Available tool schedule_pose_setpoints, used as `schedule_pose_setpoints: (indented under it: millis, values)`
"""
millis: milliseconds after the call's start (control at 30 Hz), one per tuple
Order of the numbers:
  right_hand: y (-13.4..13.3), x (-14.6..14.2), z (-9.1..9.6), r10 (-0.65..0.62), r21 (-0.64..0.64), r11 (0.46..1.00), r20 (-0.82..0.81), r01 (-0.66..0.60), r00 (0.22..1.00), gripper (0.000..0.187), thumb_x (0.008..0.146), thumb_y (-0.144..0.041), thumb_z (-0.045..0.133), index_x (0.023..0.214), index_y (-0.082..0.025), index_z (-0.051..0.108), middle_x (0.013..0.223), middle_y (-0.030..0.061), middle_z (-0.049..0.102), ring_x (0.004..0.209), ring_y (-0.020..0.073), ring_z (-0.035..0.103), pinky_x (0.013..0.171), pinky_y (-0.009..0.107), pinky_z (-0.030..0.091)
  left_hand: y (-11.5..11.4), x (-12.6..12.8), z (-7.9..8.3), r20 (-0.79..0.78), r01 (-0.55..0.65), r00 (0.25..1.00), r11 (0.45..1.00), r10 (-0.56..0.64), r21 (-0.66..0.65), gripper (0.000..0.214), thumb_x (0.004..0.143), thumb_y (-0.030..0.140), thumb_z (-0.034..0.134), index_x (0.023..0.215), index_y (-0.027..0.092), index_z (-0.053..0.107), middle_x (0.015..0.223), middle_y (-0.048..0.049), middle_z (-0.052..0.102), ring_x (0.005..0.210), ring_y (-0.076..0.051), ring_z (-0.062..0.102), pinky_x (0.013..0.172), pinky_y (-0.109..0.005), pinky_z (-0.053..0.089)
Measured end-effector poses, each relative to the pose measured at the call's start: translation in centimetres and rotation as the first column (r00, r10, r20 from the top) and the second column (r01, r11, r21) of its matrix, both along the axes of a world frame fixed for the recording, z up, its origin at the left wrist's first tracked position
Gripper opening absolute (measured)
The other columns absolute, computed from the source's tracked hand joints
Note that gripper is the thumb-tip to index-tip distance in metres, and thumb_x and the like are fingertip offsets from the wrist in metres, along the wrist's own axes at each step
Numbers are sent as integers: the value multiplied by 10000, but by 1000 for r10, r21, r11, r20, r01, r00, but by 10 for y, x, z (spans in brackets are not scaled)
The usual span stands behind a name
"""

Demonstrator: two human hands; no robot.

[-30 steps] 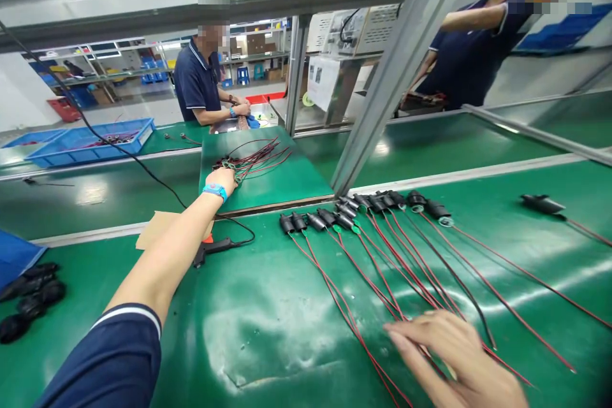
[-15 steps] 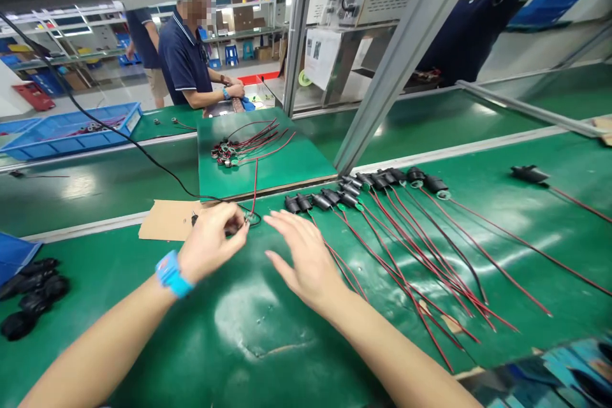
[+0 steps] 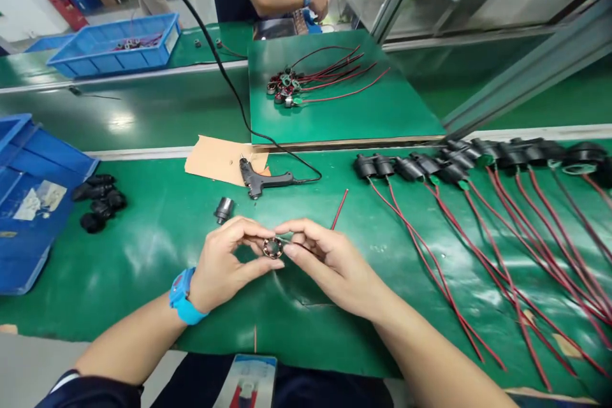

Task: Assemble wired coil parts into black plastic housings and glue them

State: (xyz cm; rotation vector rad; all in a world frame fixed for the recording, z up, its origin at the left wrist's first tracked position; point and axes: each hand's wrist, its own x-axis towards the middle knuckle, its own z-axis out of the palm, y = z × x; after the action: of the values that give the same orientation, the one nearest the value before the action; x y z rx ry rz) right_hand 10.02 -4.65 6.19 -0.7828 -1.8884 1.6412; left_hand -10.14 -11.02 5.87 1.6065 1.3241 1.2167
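My left hand [image 3: 232, 258] pinches a small round motor stator [image 3: 273, 247], with copper windings showing around its ring, between thumb and fingertips. From the other side my right hand [image 3: 329, 261] is closed, thumb and index finger gripping the stator's wire close to the ring. A red wire [image 3: 340, 208] sticks out behind the right hand. Just beyond my left hand, a black cylindrical housing [image 3: 224, 210] rests on the green table. Farther back lies a black glue gun [image 3: 265, 181], its nozzle end over a piece of cardboard [image 3: 213, 160].
Black housings [image 3: 411, 167] with long red wires stretch along the right. A raised green board [image 3: 335, 121] bears a pile of wired stators [image 3: 287, 86]. At left are a blue bin [image 3: 29, 204] and black parts [image 3: 100, 201]. A cord [image 3: 215, 54] hangs across; a co-worker's arms [image 3: 282, 0] show behind.
My view has tilted down and left. My right hand, earlier open and apart, has closed on the wire beside my left hand. Both hands are nearer me, uncovering the glue gun and a housing.
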Motion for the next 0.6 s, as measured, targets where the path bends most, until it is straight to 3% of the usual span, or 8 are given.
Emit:
schedule_pose_setpoints:
  millis: [100, 167, 267, 367, 433, 500, 533, 600]
  values:
    - [-3, -2, -4, 10, -150, 989, -22, -13, 1000, 330, 929, -418, 658, 1206, -238, 657, 694, -47, 416, 587, 101, 395, 527, 224, 359, 0, 0, -2, 25, 16, 1000, 1000, -17, 16, 311, 819, 245, 823, 1054, 194, 627, 979, -24, 644, 729, -102, 686, 700, -239, 612]
    - [-2, -1, -6, -17, -156, 988, -4, 16, 1000, 331, 897, -428, 698, 1166, -236, 700, 689, -49, 397, 567, 93, 349, 502, 221, 320, 1, 0, -5, 19, 21, 1000, 999, -22, 31, 334, 820, 262, 823, 1050, 197, 590, 932, -8, 636, 719, -107, 697, 689, -238, 615]
    - [2, 2, -9, -26, -43, 999, 42, 28, 999, 346, 873, -469, 730, 1133, -243, 749, 722, -27, 487, 562, 89, 349, 499, 224, 312, 2, 1, -11, 18, 45, 999, 999, -45, 6, 409, 785, 289, 854, 1034, 203, 541, 880, 7, 662, 712, -119, 717, 683, -235, 621]
    - [6, 5, -10, 8, 120, 993, 93, -19, 996, 349, 858, -480, 755, 1117, -247, 775, 681, -31, 512, 561, 91, 384, 529, 229, 344, 3, 1, -15, 79, 104, 992, 989, -96, -107, 495, 769, 329, 866, 1058, 215, 481, 842, 6, 711, 694, -128, 727, 650, -229, 621]
    - [7, 6, -13, 32, 178, 983, 104, -50, 994, 327, 873, -462, 745, 1104, -231, 774, 695, -19, 564, 587, 101, 450, 549, 231, 373, 5, -4, -13, 101, 183, 981, 969, -168, -166, 560, 755, 417, 865, 1088, 218, 462, 827, -2, 728, 680, -141, 728, 631, -244, 622]
    - [6, 6, -15, 23, 187, 982, 96, -40, 995, 297, 886, -426, 739, 1099, -219, 761, 786, 7, 644, 612, 104, 494, 558, 233, 397, 8, -15, -8, 11, 205, 978, 967, -206, -149, 659, 692, 554, 861, 1118, 215, 490, 863, -26, 744, 728, -169, 738, 647, -272, 623]
    - [6, 5, -17, -3, 185, 983, 89, -13, 996, 277, 884, -402, 745, 1091, -218, 757, 808, 9, 659, 605, 101, 490, 553, 233, 400, 11, -23, -4, -89, 145, 984, 984, -154, -105, 687, 671, 610, 846, 1124, 212, 517, 892, -38, 746, 764, -182, 737, 670, -288, 618]
    - [7, 4, -18, -94, 179, 981, 76, 79, 993, 238, 864, -352, 770, 1063, -223, 757, 806, -1, 662, 563, 90, 442, 525, 231, 385, 17, -42, 1, -348, -104, 931, 994, 110, 36, 668, 708, 661, 795, 1133, 198, 569, 941, -61, 732, 829, -204, 717, 729, -328, 599]
